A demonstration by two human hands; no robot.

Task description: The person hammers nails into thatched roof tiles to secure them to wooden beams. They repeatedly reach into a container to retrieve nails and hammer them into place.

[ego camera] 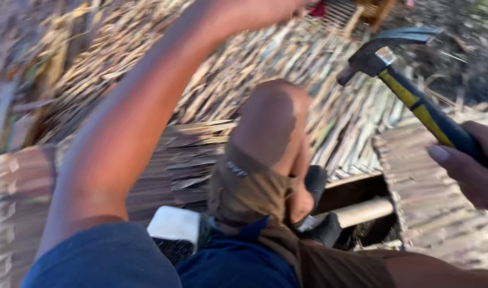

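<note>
The right hand (470, 162) grips a raised hammer (398, 69) at upper right over the bamboo slats (318, 69), mid-swing it seems, while the left hand (265, 10), grip unclear, reaches forward; a true strike needs steady aim.

Your claw hammer (398, 69) has a dark steel head, its curved claw pointing right, and a yellow-and-black handle. It slants down to the right from the raised head, above the split-bamboo flooring (286, 69), its grip end wrapped in your right hand (470, 160).
</note>
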